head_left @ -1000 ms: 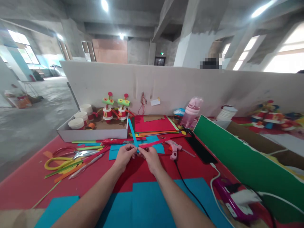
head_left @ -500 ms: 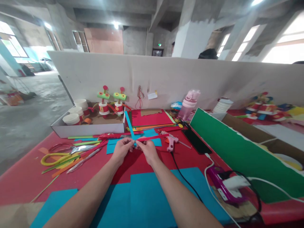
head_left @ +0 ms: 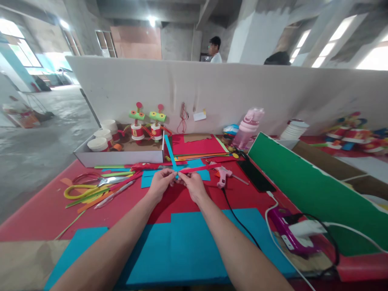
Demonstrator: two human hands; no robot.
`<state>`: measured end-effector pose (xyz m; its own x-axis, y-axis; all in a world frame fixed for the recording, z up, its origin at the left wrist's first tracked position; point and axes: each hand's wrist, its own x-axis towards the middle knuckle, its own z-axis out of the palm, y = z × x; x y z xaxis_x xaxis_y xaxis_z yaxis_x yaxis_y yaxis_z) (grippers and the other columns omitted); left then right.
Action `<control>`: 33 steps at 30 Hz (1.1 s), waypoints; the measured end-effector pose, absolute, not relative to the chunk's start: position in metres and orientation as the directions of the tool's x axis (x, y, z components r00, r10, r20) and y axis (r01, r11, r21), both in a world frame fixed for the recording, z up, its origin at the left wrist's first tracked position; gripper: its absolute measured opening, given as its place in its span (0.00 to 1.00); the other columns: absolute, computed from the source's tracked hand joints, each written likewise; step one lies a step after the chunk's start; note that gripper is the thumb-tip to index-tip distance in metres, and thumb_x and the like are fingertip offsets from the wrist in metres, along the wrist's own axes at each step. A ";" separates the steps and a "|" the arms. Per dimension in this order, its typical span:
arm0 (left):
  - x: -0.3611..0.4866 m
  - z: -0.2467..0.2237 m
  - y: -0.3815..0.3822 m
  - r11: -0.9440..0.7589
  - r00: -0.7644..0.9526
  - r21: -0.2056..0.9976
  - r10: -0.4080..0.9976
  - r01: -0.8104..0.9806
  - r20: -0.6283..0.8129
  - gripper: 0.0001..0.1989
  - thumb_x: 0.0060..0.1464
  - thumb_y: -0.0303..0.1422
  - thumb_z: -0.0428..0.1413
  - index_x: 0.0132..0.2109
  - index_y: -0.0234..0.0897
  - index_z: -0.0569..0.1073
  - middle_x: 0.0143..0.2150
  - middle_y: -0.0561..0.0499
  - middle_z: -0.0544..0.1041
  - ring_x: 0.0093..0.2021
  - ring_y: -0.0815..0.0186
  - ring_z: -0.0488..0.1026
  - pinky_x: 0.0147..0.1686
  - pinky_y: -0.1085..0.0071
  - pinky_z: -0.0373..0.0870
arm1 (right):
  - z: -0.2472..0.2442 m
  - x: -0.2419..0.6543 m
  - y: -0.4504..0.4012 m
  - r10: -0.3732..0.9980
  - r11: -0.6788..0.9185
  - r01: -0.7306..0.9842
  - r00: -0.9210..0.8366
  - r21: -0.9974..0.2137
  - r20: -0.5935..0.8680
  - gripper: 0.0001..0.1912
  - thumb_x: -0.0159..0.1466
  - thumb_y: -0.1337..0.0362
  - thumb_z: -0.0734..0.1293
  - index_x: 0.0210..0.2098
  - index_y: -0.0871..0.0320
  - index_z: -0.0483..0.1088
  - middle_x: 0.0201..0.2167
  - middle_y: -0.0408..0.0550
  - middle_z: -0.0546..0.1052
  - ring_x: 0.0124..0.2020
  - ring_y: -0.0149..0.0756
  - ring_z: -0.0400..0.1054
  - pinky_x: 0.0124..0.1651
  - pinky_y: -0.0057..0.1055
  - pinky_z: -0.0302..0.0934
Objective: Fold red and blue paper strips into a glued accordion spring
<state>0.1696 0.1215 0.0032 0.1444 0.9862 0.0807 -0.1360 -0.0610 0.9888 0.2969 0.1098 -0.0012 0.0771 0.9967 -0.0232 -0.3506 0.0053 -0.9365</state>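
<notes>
Concrete beams and pillars surround the workspace, and beyond the pale partition (head_left: 145, 89) I can see another person (head_left: 216, 54) in a white top. On the red table (head_left: 36, 202), right in front of the worker, a blue strip (head_left: 170, 152) and a red strip (head_left: 201, 168) meet at one end, the blue one pointing away and the red one off to the right.

Both hands are closed at that meeting point. The left hand (head_left: 161, 184) pinches near the blue strip's end with thumb and finger; the right hand (head_left: 193, 184) pinches at the red strip's end, just beside it. How the ends overlap under the fingertips I cannot tell.

To my eye, this step wants a firm, flat pinch, with the two ends lined up edge to edge and the strips squared to each other before any pressing or creasing. A skewed corner would likely carry through to later folds. The red strip's far end reaches to about the pink glue gun (head_left: 223, 176), so I would mind its nozzle and give that strip more room. The scissors (head_left: 79, 192) lie well apart, to the left.
</notes>
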 end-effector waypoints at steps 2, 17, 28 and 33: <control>0.170 0.005 0.120 -0.064 0.163 0.989 0.983 -0.137 0.086 0.14 0.43 0.40 0.63 0.30 0.33 0.72 0.21 0.53 0.73 0.19 0.73 0.64 0.21 0.75 0.59 | -0.001 0.297 0.109 0.996 0.032 -0.342 0.095 -0.939 0.000 0.14 0.45 0.55 0.74 0.23 0.60 0.71 0.18 0.42 0.73 0.22 0.32 0.67 0.31 0.31 0.64; 0.170 0.007 0.119 -0.067 0.152 0.988 0.984 -0.137 0.088 0.14 0.43 0.40 0.63 0.27 0.34 0.71 0.18 0.55 0.70 0.19 0.73 0.64 0.22 0.75 0.59 | 0.003 0.297 0.105 0.996 0.069 -0.317 0.069 -0.946 0.049 0.14 0.47 0.56 0.73 0.26 0.57 0.68 0.20 0.39 0.72 0.25 0.32 0.68 0.32 0.30 0.66; 0.169 0.005 0.121 -0.066 0.121 0.981 0.989 -0.181 0.089 0.13 0.42 0.38 0.63 0.28 0.33 0.72 0.19 0.55 0.70 0.18 0.74 0.63 0.21 0.75 0.59 | -0.003 0.298 0.112 1.000 -0.031 -0.496 -0.018 -0.868 -0.026 0.14 0.43 0.57 0.75 0.24 0.59 0.71 0.20 0.42 0.73 0.24 0.33 0.68 0.35 0.35 0.67; 0.169 0.004 0.121 -0.042 0.119 0.980 0.991 -0.194 0.066 0.13 0.40 0.38 0.64 0.27 0.33 0.72 0.19 0.55 0.70 0.18 0.74 0.63 0.20 0.75 0.59 | -0.001 0.299 0.108 0.998 -0.055 -0.511 -0.060 -0.858 -0.029 0.19 0.42 0.55 0.77 0.27 0.58 0.70 0.20 0.40 0.72 0.24 0.30 0.67 0.35 0.33 0.67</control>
